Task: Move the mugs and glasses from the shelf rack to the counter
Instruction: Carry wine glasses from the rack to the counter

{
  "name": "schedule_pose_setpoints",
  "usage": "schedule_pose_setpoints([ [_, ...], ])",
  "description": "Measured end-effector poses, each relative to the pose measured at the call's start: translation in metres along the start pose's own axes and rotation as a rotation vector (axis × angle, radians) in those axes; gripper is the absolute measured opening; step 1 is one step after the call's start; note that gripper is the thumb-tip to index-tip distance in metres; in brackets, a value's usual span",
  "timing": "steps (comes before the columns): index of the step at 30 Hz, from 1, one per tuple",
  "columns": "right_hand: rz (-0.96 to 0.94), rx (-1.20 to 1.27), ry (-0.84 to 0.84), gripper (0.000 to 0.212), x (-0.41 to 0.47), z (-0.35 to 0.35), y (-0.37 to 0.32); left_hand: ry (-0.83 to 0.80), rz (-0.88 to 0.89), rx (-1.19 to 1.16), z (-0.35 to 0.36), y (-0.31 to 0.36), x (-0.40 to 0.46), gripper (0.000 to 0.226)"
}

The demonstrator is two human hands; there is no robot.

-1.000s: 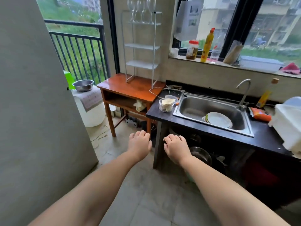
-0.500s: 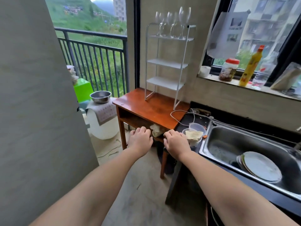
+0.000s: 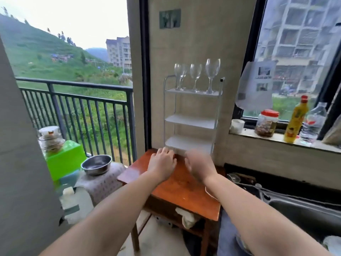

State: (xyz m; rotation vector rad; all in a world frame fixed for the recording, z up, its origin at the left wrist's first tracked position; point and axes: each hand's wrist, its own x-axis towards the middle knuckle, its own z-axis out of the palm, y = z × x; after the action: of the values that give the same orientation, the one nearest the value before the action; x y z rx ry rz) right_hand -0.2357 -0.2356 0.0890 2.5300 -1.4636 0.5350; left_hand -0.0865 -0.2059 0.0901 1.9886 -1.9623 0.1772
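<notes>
A white three-tier shelf rack stands on a small wooden table against the wall. On its top tier stand several clear wine glasses, upright; the two lower tiers are bare. My left hand hovers palm down over the table just below the rack, fingers loosely curled, holding nothing. Beside it my right hand is motion-blurred with fingers spread and holds nothing. Both hands are well below the glasses. The dark counter with the sink lies at the right.
The window sill holds a white cup, a red-lidded jar, a yellow bottle and a water bottle. A steel bowl and green box sit left by the balcony railing. A grey panel fills the left.
The view has swung up and left and closer to the rack. Both hands have risen from near the counter's edge to just below the rack; the right hand's fingers have spread.
</notes>
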Motion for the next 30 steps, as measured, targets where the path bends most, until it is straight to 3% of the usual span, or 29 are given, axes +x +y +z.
schedule_pose_setpoints([
  [9, 0.069, 0.022, 0.116, 0.035, 0.132, -0.032, 0.030, 0.066, 0.106, -0.112, -0.027, -0.002, 0.145, 0.036],
  [15, 0.140, 0.098, 0.278, 0.034, 0.223, -0.054, 0.073, 0.162, 0.124, -0.268, -0.049, 0.012, 0.256, 0.034],
  [18, 0.270, 0.335, 0.406, 0.037, 0.260, -0.067, 0.091, 0.212, 0.113, -0.330, -0.056, 0.022, 0.307, 0.035],
  [21, 0.552, 0.679, 0.505, 0.041, 0.300, -0.080, 0.111, 0.238, 0.050, -0.434, -0.056, 0.032, 0.355, 0.034],
  [25, 0.773, 1.182, 0.440, 0.042, 0.339, -0.079, 0.138, 0.223, -0.067, -0.533, -0.053, 0.042, 0.395, 0.034],
  [30, 0.851, 1.410, 0.408, 0.035, 0.356, -0.074, 0.152, 0.159, -0.085, -0.666, -0.046, 0.044, 0.425, 0.032],
])
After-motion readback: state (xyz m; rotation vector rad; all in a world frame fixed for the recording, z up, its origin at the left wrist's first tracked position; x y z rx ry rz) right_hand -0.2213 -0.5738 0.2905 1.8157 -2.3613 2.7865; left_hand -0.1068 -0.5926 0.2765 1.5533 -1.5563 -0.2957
